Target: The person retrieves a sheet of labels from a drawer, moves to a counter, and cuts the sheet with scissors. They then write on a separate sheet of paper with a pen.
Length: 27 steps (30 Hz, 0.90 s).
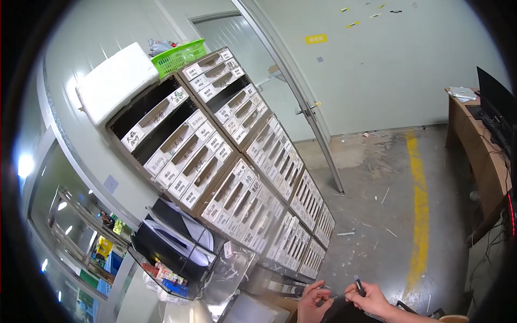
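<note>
Two bare hands and a slim dark piece, near tall stacks of labelled drawers

At the bottom of the view, the right hand (371,302) has its fingers closed on a slim dark piece (360,286), smooth and straight, which stands tilted above them. The left hand (312,304) is just beside it, apart, with curved fingers; I cannot tell if they grip something.

To the left is a shiny, crumpled-looking sheet (232,273). Next to it, a black rack (141,259) holds loose white papers (186,242) and small coloured packets (175,289).

Behind rise the boxy drawer stacks (237,153), with white labels and slot-shaped openings. On their top lie a white rounded box (116,83) and a green plastic basket (180,57) with lattice walls.

On the right, a brown desk (458,116) carries a thin black monitor (495,107). The grey floor (371,215) is scuffed, with a worn yellow stripe (419,204). Farthest is a smooth pale wall (377,70).
</note>
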Motion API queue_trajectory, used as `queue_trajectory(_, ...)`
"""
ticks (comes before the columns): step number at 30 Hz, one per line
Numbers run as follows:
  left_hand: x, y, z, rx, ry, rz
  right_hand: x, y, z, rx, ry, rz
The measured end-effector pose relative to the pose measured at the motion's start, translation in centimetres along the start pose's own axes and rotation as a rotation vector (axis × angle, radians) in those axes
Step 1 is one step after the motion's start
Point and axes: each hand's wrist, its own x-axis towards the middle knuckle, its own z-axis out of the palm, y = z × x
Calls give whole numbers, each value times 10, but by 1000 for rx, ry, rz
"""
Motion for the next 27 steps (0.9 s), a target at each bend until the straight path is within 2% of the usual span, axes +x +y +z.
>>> queue_trajectory(4,36,-23,19,-166,-63,-135,31,-24,-21,-64,19,42)
queue_trajectory(6,76,-43,30,173,-140,48,60,-44,-40,-65,37,55)
queue_trajectory(7,93,-42,39,162,-139,56,72,-54,-48,-62,59,57)
queue_trajectory(9,111,-33,56,-95,-106,-67,93,-64,-62,-77,57,58)
queue_trajectory(11,136,-22,66,-49,-143,-28,116,-78,-77,-99,-27,-39)
queue_trajectory(13,158,-20,78,-351,-254,-148,133,-99,-84,-103,-28,-37)
queue_trajectory(14,170,-15,82,-202,-266,-24,141,-107,-89,-43,1,-80)
queue_trajectory(15,181,-9,89,-203,-257,-31,149,-114,-94,22,30,-122)
queue_trajectory(17,197,3,101,-37,-402,122,164,-119,-103,10,-18,-170)
queue_trajectory(19,201,10,113,-62,-453,77,177,-123,-104,286,44,-277)
queue_trajectory(21,204,11,128,-96,-585,-36,190,-129,-107,297,-7,-301)
queue_trajectory(22,206,17,132,-41,-583,-273,197,-133,-104,316,-18,-283)
queue_trajectory(23,206,11,137,-44,-559,-278,203,-136,-105,333,-28,-263)
queue_trajectory(25,203,5,149,-201,-268,-191,215,-139,-112,331,-117,-222)
queue_trajectory(27,208,12,154,-137,-185,-184,226,-153,-115,353,-256,-135)
